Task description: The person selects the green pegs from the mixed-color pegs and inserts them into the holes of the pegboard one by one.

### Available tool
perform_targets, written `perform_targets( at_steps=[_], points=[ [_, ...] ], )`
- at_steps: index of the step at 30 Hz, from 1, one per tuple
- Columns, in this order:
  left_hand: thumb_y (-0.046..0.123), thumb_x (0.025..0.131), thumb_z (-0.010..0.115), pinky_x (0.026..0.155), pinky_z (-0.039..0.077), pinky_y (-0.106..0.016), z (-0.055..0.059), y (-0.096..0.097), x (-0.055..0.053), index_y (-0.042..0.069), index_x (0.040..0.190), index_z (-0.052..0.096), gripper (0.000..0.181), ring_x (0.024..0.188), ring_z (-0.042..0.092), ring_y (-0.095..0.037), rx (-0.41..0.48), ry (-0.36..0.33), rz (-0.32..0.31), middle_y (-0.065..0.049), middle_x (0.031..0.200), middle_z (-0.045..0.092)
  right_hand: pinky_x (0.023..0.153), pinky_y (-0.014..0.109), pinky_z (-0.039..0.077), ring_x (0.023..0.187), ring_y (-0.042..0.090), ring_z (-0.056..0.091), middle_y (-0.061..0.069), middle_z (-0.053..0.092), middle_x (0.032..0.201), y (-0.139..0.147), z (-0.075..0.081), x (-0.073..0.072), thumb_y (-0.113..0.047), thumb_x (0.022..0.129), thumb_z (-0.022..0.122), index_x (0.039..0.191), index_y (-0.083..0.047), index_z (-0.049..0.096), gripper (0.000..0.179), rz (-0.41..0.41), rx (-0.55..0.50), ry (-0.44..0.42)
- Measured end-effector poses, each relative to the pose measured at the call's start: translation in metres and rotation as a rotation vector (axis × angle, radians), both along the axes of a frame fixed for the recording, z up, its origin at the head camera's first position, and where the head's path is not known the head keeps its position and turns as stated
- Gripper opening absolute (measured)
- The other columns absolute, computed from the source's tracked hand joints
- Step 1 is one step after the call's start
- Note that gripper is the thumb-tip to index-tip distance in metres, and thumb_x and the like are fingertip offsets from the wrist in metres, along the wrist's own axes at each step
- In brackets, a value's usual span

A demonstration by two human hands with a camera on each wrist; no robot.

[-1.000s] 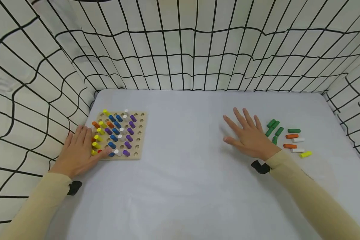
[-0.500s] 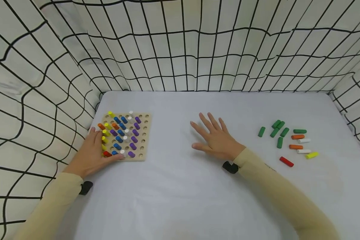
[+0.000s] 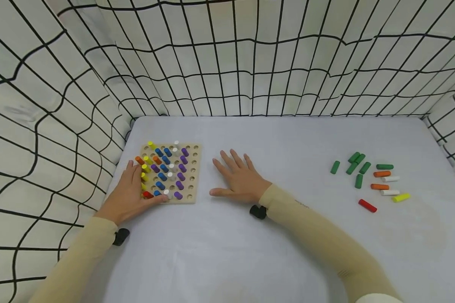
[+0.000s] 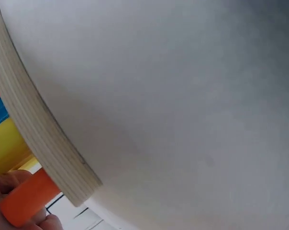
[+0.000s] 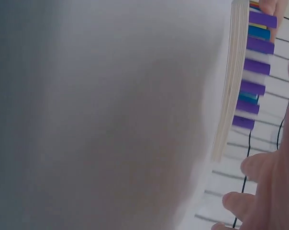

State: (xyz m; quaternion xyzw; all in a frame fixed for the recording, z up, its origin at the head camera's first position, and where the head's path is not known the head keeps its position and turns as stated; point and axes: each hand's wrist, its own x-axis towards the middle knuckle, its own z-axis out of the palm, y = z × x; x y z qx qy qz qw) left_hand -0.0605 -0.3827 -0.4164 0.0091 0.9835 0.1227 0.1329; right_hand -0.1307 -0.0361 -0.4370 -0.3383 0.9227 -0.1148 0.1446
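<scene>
A wooden pegboard [image 3: 192,182] stands on the left of the white table, with many colored pegs in its holes. My left hand [image 3: 127,195] rests against its left side in the head view, fingers along that edge and thumb reaching across the near-left corner. In the left wrist view, fingers show behind an orange peg [image 4: 29,197] at the board's edge. My right hand [image 3: 239,179] hovers over or lies on the table just right of the board, fingers spread and holding nothing. The right wrist view shows purple pegs [image 5: 258,67] along the board's right part.
Loose pegs lie at the right of the table: several green pegs [image 3: 359,181], orange pegs [image 3: 381,173], white pegs [image 3: 390,192], a yellow peg [image 3: 401,198] and a red peg [image 3: 368,205]. A black wire grid [image 3: 252,73] borders the table behind and at the sides.
My right hand has moved left from beside the loose pegs to near the board, uncovering the red peg. My left hand has tilted up on its side, and the board has shifted slightly right.
</scene>
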Motion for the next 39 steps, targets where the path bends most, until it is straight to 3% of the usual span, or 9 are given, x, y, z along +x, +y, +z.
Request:
perform_targets(
  at_steps=[7,10,11,13,17,18,23,31,39],
  points=[
    [0.084,0.083,0.060,0.124,0.019,-0.072,0.003,-0.010,0.002,0.001,0.166,0.000,0.132,0.161,0.001,-0.049,-0.017,-0.009,-0.028,-0.030,0.172,0.001,0.133,0.064,0.004,0.165,0.032,-0.006,0.005,-0.003,0.178,-0.038,0.004,0.009,-0.086,0.091,0.039,0.169,-0.023,0.004,0.106,0.061,0.057,0.002],
    [0.080,0.082,0.065,0.123,0.020,-0.074,0.003,-0.017,0.005,0.009,0.167,-0.007,0.132,0.161,0.002,-0.048,0.035,-0.006,-0.021,-0.028,0.173,0.003,0.132,0.065,0.005,0.165,0.033,-0.005,0.006,-0.004,0.178,-0.048,0.007,0.014,-0.086,0.090,0.042,0.169,-0.021,0.003,0.108,0.068,0.076,-0.018],
    [0.079,0.081,0.067,0.121,0.024,-0.074,0.002,-0.018,0.006,0.010,0.167,-0.008,0.133,0.160,0.011,-0.048,0.059,0.000,-0.016,-0.028,0.173,0.009,0.132,0.064,0.005,0.165,0.033,-0.005,0.006,-0.004,0.178,-0.051,0.007,0.015,-0.086,0.090,0.043,0.169,-0.021,0.002,0.110,0.067,0.081,-0.033],
    [0.080,0.080,0.068,0.120,0.025,-0.075,0.002,-0.020,0.007,0.013,0.166,-0.014,0.137,0.159,0.012,-0.050,0.094,-0.013,0.010,-0.027,0.173,0.005,0.132,0.064,0.006,0.165,0.033,-0.005,0.006,-0.005,0.178,-0.054,0.009,0.017,-0.086,0.089,0.044,0.168,-0.019,0.001,0.112,0.065,0.099,-0.046],
    [0.082,0.078,0.068,0.119,0.024,-0.076,0.001,-0.023,0.010,0.010,0.164,-0.020,0.143,0.159,0.008,-0.051,0.100,-0.042,0.039,-0.026,0.174,-0.007,0.133,0.062,0.006,0.165,0.032,-0.004,0.007,-0.005,0.177,-0.058,0.010,0.020,-0.087,0.088,0.045,0.168,-0.016,-0.001,0.117,0.058,0.119,-0.044],
    [0.083,0.077,0.068,0.119,0.020,-0.076,0.001,-0.025,0.011,0.010,0.163,-0.022,0.144,0.160,0.000,-0.051,0.093,-0.054,0.044,-0.023,0.173,-0.016,0.133,0.062,0.007,0.165,0.032,-0.004,0.007,-0.005,0.177,-0.059,0.011,0.021,-0.087,0.088,0.045,0.168,-0.016,-0.001,0.117,0.057,0.124,-0.033],
    [0.082,0.075,0.072,0.120,0.017,-0.077,-0.003,-0.033,0.015,0.006,0.162,-0.023,0.149,0.159,-0.007,-0.052,0.107,-0.075,0.050,-0.020,0.171,-0.025,0.134,0.061,0.008,0.166,0.031,-0.002,0.011,-0.003,0.177,-0.066,0.010,0.023,-0.089,0.088,0.042,0.168,-0.012,0.001,0.118,0.045,0.124,-0.011],
    [0.077,0.079,0.072,0.119,0.015,-0.078,-0.004,-0.038,0.018,-0.001,0.162,-0.016,0.144,0.157,-0.008,-0.056,0.087,-0.103,0.057,-0.031,0.169,-0.016,0.134,0.058,0.013,0.166,0.030,0.003,0.013,0.000,0.177,-0.077,0.011,0.030,-0.091,0.088,0.036,0.167,-0.008,0.004,0.119,0.009,0.200,0.056],
    [0.078,0.084,0.066,0.120,0.014,-0.077,-0.011,-0.039,0.015,0.000,0.162,-0.015,0.137,0.159,-0.011,-0.050,0.040,-0.090,0.028,-0.028,0.171,-0.014,0.133,0.056,0.021,0.165,0.030,0.008,0.015,0.007,0.176,-0.085,0.014,0.039,-0.093,0.086,0.036,0.167,-0.006,0.010,0.122,-0.036,0.239,0.119]
  ],
)
